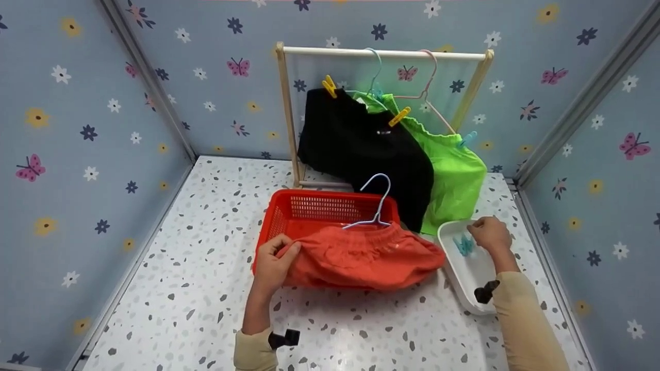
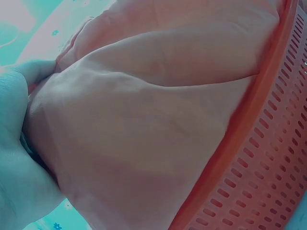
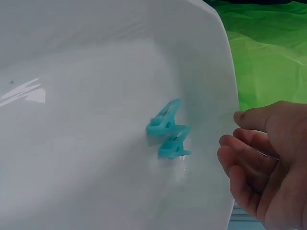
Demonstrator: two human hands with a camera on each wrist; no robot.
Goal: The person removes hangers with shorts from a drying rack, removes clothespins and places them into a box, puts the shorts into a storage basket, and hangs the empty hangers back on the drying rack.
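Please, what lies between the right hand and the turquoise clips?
In the right wrist view, only the bare white tray lies between the right hand and clips.

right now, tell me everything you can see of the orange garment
The orange garment looks like thin, soft cloth with a gathered, elastic-looking waistband along its top edge and a small pale mark toward the right. It spreads, creased, over the front of the basket, its right end sticking out past it. The left grip pinches its left end; a hanger rises at the waistband, its lower part hidden.
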